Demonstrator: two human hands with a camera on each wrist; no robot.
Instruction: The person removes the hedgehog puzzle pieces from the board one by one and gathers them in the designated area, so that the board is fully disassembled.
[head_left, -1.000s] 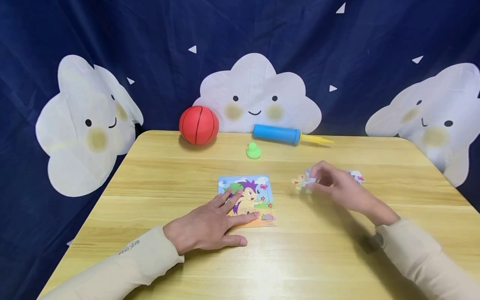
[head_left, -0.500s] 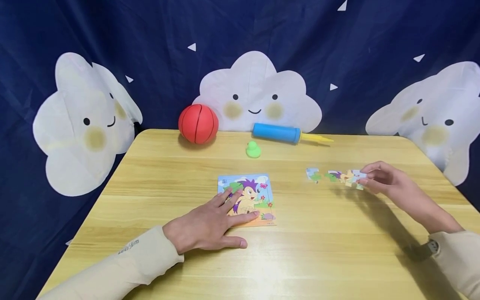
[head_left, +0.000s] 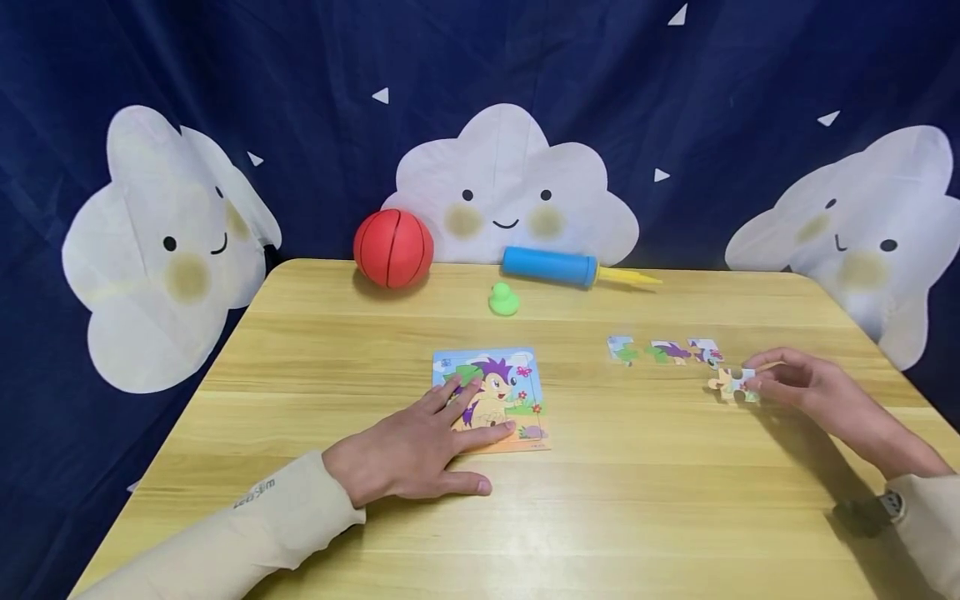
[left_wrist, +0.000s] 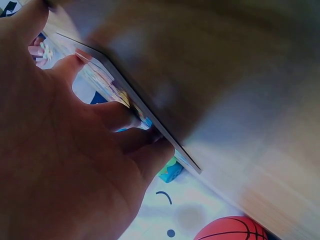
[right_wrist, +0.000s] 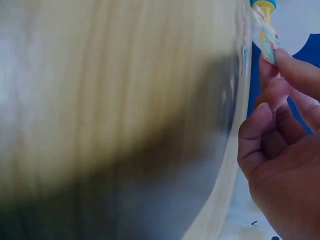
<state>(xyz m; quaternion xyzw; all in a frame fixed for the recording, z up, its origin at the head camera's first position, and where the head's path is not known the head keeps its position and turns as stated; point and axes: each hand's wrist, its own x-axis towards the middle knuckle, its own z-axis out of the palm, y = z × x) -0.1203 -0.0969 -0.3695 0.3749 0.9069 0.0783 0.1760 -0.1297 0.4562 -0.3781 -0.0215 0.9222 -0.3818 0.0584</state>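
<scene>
My left hand (head_left: pixel 420 446) rests with spread fingers on a square hedgehog puzzle board (head_left: pixel 525 387). The left wrist view shows its fingertips on the thin board (left_wrist: pixel 145 107). At the right of the table, my right hand (head_left: pixel 821 400) pinches a jigsaw piece (head_left: pixel 733 384) between thumb and fingers. The right wrist view shows this piece (right_wrist: pixel 266 40) tilted above the tabletop. Just beyond it lie a piece with a flower and an eye (head_left: pixel 705 350), a purple and green piece (head_left: pixel 669 351) and a blue and green piece (head_left: pixel 620 348).
Along the back of the wooden table (head_left: pixel 585 517) are a red ball (head_left: pixel 393 248), a green toy duck (head_left: pixel 503 300) and a blue hand pump (head_left: pixel 551 266) with a yellow nozzle. A dark blue curtain (head_left: pixel 322 125) with white clouds hangs behind.
My right hand has carried the piece from left to right across the table, then a little nearer, uncovering the loose pieces. My left hand has stayed on the board.
</scene>
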